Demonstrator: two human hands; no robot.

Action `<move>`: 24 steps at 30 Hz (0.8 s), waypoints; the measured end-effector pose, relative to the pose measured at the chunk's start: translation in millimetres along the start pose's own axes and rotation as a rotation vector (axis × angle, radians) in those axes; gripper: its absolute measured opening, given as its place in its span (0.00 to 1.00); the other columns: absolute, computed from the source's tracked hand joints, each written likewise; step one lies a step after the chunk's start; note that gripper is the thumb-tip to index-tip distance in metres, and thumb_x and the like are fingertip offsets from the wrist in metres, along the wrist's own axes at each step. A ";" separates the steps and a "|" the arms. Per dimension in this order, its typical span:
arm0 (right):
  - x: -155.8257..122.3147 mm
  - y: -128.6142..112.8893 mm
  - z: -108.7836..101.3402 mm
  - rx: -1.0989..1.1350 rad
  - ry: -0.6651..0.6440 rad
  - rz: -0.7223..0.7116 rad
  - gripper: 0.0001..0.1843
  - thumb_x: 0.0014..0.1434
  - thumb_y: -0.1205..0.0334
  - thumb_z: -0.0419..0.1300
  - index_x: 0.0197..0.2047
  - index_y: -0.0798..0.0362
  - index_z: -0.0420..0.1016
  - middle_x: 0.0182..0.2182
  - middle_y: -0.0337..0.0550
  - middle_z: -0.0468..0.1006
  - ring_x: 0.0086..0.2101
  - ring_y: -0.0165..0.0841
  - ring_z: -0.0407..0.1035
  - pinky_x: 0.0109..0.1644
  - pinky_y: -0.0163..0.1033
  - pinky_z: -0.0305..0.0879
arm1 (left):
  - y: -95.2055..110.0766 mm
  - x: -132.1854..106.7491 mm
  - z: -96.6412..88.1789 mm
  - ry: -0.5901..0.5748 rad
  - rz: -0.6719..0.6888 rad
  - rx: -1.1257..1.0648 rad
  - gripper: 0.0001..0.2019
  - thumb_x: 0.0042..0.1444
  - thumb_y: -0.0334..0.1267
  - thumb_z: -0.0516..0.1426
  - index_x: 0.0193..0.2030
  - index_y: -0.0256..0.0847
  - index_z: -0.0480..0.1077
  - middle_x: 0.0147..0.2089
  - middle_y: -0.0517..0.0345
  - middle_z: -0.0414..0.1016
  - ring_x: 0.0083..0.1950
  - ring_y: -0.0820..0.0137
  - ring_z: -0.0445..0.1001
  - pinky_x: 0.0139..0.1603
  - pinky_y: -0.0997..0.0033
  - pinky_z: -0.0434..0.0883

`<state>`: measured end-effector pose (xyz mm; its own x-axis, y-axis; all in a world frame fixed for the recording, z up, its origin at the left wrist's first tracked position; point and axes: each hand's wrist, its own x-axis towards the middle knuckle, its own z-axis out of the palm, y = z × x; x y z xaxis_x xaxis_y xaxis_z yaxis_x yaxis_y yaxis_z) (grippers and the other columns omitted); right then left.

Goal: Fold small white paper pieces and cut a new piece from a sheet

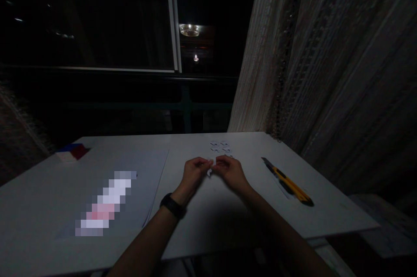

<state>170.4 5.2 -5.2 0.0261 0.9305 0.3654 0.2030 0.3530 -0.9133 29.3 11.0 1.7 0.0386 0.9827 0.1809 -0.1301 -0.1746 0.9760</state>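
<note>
My left hand (196, 171), with a black watch (172, 206) on its wrist, is closed in a pinch over the white table (208, 225). Opposite it, my right hand (232, 173) pinches too, its fingertips almost meeting the left ones. Between them is a small white piece of paper (209, 173), with a curled lower end hanging below the fingertips. Just beyond the hands lie several small white pieces with dark print (215, 150), set in rows; my right hand partly covers the nearest. Fine detail at the fingertips is too dark to make out.
At the right lies a yellow and black utility knife (289, 185), its blade end pointing away. White paper sheets (153, 168) lie at the left, with a blurred-out item (107, 201) on them. A coloured cube (71, 152) sits at the far left edge. Curtains (257, 73) hang beyond the right side.
</note>
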 end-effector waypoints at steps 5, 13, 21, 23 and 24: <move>2.0 0.8 -0.8 0.061 0.029 0.036 0.12 0.40 0.59 0.64 0.30 0.56 0.74 0.24 0.41 0.76 0.27 0.32 0.71 0.33 0.37 0.68 | 2.1 -0.2 1.8 0.004 0.043 0.096 0.14 0.38 0.46 0.63 0.24 0.35 0.72 0.24 0.57 0.72 0.27 0.73 0.67 0.29 0.74 0.63; 4.2 2.1 -2.0 0.156 0.004 0.124 0.13 0.37 0.58 0.66 0.26 0.57 0.73 0.20 0.40 0.75 0.22 0.31 0.69 0.28 0.36 0.65 | 2.2 0.1 -0.3 -0.048 0.039 0.107 0.15 0.39 0.47 0.62 0.26 0.35 0.73 0.25 0.55 0.73 0.29 0.71 0.69 0.30 0.73 0.64; 4.8 7.1 -3.7 0.110 0.002 0.118 0.08 0.38 0.61 0.63 0.25 0.56 0.73 0.20 0.39 0.74 0.22 0.30 0.67 0.27 0.35 0.63 | 0.7 0.0 1.5 -0.020 0.074 0.150 0.15 0.38 0.42 0.64 0.33 0.35 0.75 0.33 0.50 0.76 0.35 0.66 0.72 0.37 0.69 0.67; 4.6 7.5 -3.7 0.083 0.001 0.101 0.07 0.39 0.62 0.62 0.25 0.56 0.74 0.20 0.40 0.75 0.22 0.30 0.68 0.27 0.35 0.64 | -0.2 -0.1 1.7 -0.020 0.088 0.201 0.15 0.38 0.41 0.64 0.33 0.35 0.75 0.34 0.49 0.77 0.36 0.65 0.72 0.38 0.67 0.68; 4.4 7.4 -3.7 0.069 -0.004 0.091 0.06 0.39 0.63 0.62 0.25 0.56 0.74 0.20 0.40 0.75 0.23 0.31 0.68 0.28 0.35 0.65 | -0.9 0.0 1.6 -0.017 0.094 0.226 0.14 0.39 0.41 0.63 0.33 0.35 0.76 0.34 0.49 0.77 0.36 0.65 0.73 0.38 0.67 0.68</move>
<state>175.7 11.5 -9.7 0.0376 0.9593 0.2799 0.1323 0.2729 -0.9529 31.0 11.1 1.0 0.0536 0.9608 0.2720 0.0908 -0.2759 0.9569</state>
